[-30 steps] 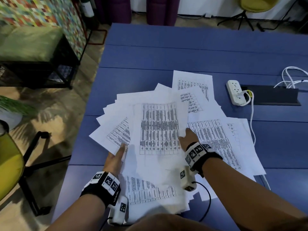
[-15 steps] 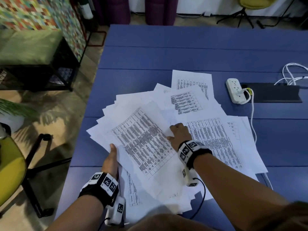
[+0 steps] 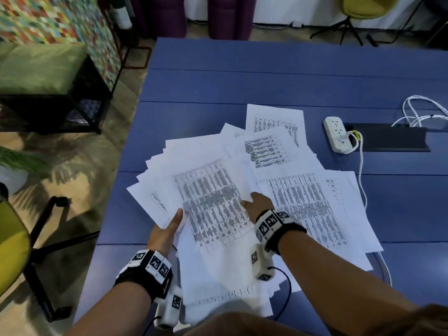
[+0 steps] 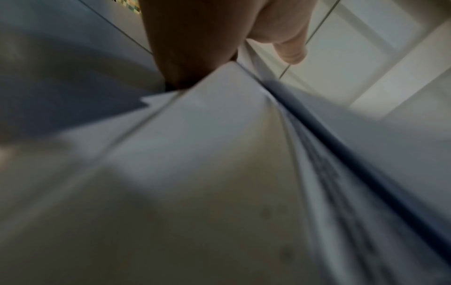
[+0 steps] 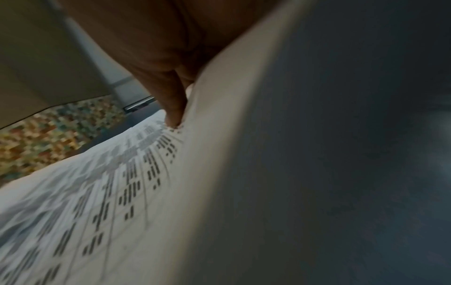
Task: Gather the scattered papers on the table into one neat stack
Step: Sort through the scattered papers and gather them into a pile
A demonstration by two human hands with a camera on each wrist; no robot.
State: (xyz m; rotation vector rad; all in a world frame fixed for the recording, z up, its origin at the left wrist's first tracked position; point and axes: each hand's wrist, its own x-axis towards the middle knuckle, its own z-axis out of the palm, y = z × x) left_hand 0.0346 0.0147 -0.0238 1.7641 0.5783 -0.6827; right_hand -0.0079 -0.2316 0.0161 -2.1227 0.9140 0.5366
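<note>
White printed papers lie fanned and overlapping on the blue table [image 3: 242, 76]. My left hand [image 3: 167, 230] grips the near left edge of a fanned sheaf [image 3: 157, 190], thumb [image 4: 192, 42] on top of the sheets [image 4: 195, 173]. My right hand [image 3: 257, 206] pinches the right edge of the top sheet [image 3: 213, 202], which bears a dense table and is blurred. Its thumb [image 5: 168, 92] presses on that sheet [image 5: 97, 183], whose edge curls upward. More sheets lie to the right [image 3: 305, 207] and further back [image 3: 274, 122].
A white power strip [image 3: 337, 134] sits at the right, with a white cable [image 3: 362, 180] running down beside the papers. A black cable tray [image 3: 392, 139] lies behind it. A yellow chair [image 3: 12, 251] stands left of the table edge.
The top printed sheet has swung and slid left over the fanned sheaf. My right hand came left and nearer with it. My left hand stayed at the sheaf's edge.
</note>
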